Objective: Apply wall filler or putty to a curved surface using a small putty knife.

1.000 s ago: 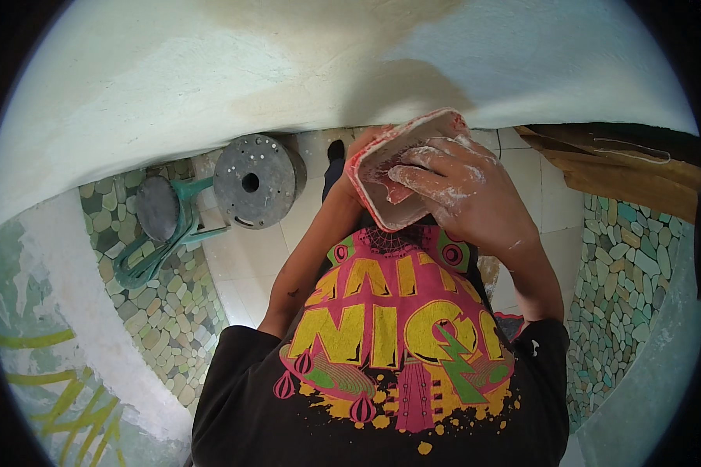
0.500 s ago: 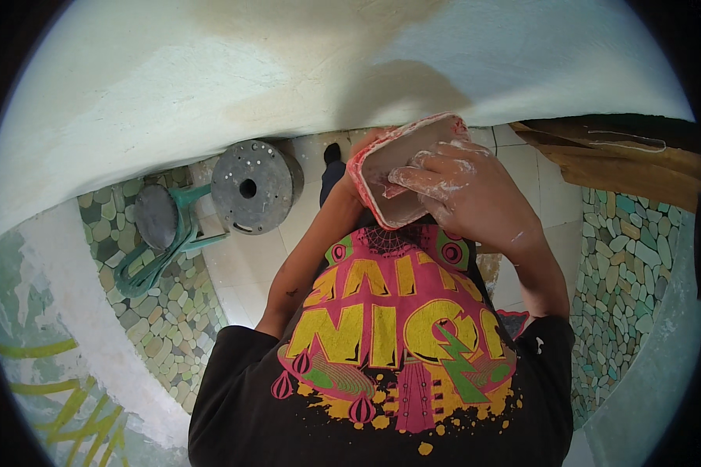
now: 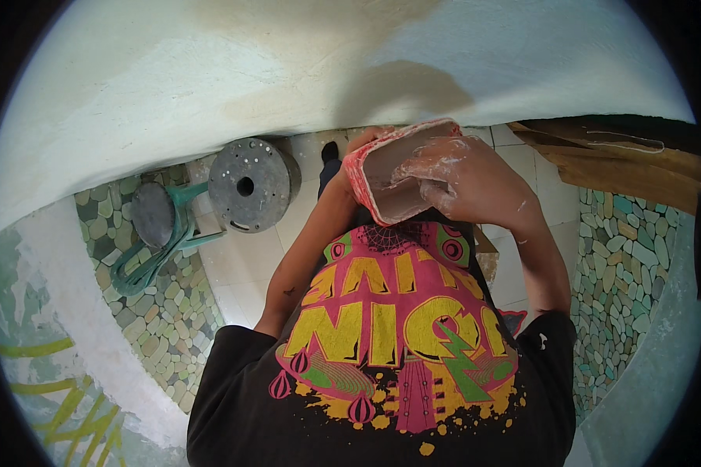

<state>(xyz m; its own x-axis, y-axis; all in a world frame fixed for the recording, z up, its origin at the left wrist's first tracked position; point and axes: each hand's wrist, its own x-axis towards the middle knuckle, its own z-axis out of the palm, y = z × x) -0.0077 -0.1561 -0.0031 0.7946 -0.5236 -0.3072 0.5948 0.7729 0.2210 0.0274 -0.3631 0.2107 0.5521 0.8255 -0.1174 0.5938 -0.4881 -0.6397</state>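
A rectangular red tub (image 3: 387, 159), its inside coated with whitish paste, is held tilted in front of my chest. My left hand (image 3: 363, 138) is closed around its left side; the tub hides most of that palm. My right hand (image 3: 463, 179), smeared with white, reaches over the right rim into the tub. Its fingers are bent and drawn together near the inner wall. Whatever they grip, if anything, is hidden.
A pale plastered wall (image 3: 249, 70) with damp-looking patches spans the front. On the left stand a round grey drum-like object (image 3: 237, 206) and a green frame with a dark round pad (image 3: 153, 214). Brown sheets (image 3: 623, 171) lie at the right. Tiles and pebble mosaic (image 3: 619, 265) cover the floor.
The fingers of my right hand have curled in more, and the wrist has turned a little. The tub has shifted slightly, still in my left hand.
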